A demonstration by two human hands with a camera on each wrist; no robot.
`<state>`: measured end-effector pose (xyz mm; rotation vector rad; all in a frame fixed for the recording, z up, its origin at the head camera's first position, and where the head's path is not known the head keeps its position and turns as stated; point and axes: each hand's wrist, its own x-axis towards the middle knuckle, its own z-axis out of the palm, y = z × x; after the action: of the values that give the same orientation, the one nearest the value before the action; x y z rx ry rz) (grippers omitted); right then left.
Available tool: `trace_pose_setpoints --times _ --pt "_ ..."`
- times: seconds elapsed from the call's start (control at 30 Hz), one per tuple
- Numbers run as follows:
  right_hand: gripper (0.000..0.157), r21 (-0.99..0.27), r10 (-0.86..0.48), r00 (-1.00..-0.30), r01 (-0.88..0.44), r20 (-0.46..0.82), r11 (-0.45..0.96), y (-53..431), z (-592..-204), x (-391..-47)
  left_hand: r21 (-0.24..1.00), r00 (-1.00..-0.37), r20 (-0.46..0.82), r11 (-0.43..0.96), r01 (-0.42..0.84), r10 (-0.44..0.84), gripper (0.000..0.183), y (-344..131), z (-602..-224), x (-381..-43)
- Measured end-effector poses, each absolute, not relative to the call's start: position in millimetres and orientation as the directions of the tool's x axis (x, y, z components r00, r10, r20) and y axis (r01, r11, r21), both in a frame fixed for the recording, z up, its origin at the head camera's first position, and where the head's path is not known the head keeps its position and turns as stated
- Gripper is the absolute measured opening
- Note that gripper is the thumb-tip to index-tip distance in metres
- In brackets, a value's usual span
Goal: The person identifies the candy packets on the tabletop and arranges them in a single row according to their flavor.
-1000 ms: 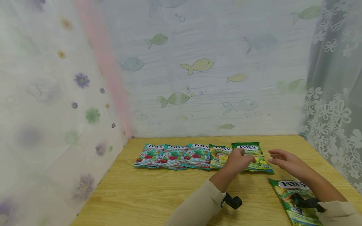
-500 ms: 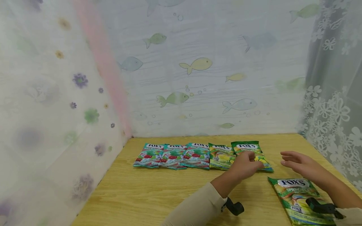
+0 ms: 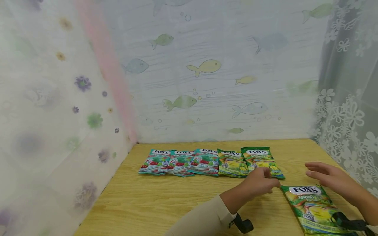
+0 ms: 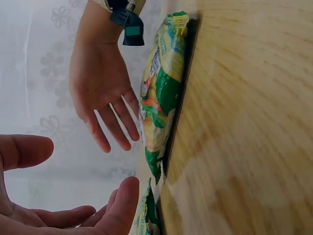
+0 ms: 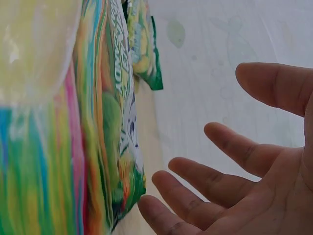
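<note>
My left hand [image 3: 261,181], fingers loosely bent and holding nothing, hovers at the near edge of a green Fox's Spring candy bag [image 3: 260,157], partly covering it. Its fingertips are close to the top left corner of a second green Fox's candy bag [image 3: 313,206] lying nearer to me on the right. Beside that bag's upper right side is my right hand [image 3: 330,177], with extended fingers and nothing gripped. In the right wrist view, its relaxed fingers [image 5: 215,178] stand apart from the printed green wrapper [image 5: 117,161]. The left wrist view shows both hands near that bag.
Three teal Mint Blossom candy bags [image 3: 180,164] lie at the left of the row, followed by another green candy bag [image 3: 231,164]. They rest on a wood-grain table [image 3: 147,203]. Behind it hangs a fish-print curtain [image 3: 206,98]; a flowered sheet [image 3: 53,147] lines the left.
My left hand has moved from the two green bags in the row toward me and right, uncovering them. My right hand has shifted right and slightly nearer. The bags stay put.
</note>
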<state>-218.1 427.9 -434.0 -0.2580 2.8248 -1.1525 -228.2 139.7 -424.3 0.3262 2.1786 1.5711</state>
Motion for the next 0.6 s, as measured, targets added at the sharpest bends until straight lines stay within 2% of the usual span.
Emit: trace_pose_setpoints --times 0.27,0.47,0.6 --pt "0.077 -0.695 -0.145 -0.985 -0.041 -0.092 0.718 438.9 -434.0 -213.5 0.944 -0.847 -0.266 0.301 -0.133 0.461 0.052 145.4 -431.1 -220.5" --pt "0.082 -0.734 -0.101 -0.969 0.099 -0.224 0.672 448.8 -436.4 -210.7 0.924 -0.787 -0.326 0.351 -0.149 0.524 0.054 147.6 -436.2 -215.7" --pt "0.084 -0.746 -0.055 -0.956 0.187 -0.287 0.640 453.7 -439.4 -206.4 0.926 -0.756 -0.346 0.332 -0.180 0.555 0.048 151.7 -439.2 -211.8"
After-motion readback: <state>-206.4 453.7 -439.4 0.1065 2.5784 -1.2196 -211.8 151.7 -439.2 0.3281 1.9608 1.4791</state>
